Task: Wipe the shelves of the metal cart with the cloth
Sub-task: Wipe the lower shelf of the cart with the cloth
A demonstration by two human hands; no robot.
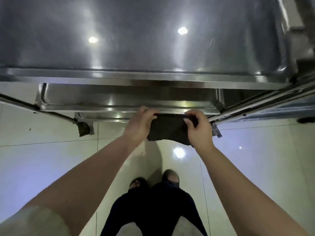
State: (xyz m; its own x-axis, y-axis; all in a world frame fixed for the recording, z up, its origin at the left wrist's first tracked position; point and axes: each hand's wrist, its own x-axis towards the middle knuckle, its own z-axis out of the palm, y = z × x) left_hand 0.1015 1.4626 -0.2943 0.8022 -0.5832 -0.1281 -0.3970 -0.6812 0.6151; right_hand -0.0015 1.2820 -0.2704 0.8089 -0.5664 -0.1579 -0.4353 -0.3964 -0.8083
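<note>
Two bare forearms are stretching forward from the bottom corners of the view, with a pale short sleeve (25, 222) lying over the left upper arm. Between them, dark trousers (153, 210) and two feet in dark footwear (170, 176) are standing on glossy pale floor tiles (51, 150), which are mirroring ceiling lights.

The left hand (139, 126) and the right hand (199, 132) are both pinching the upper edge of a dark grey rectangular cloth (168, 132), one at each top corner, with fingers curled over that edge and thumbs pressing from the near side. The soft, matte cloth is hanging taut between the hands, and its lower edge is sagging unevenly above the floor.

The cloth's upper edge is sitting level with the near rim of the middle shelf (119, 97) of a stainless-steel three-tier cart (153, 79), towards that rim's right corner; whether it is touching the metal cannot be told. The smooth, flat top shelf (136, 40) is filling the upper half of the view, streaked and reflecting two bright lamps. It has a raised, rounded lip. Only a strip of the lowest shelf (102, 116) is showing, just beneath the middle one. Round metal tubes (51, 113) are running diagonally at both near corners, and a dull grey caster (84, 129) is resting on the tiles below the left one.
</note>
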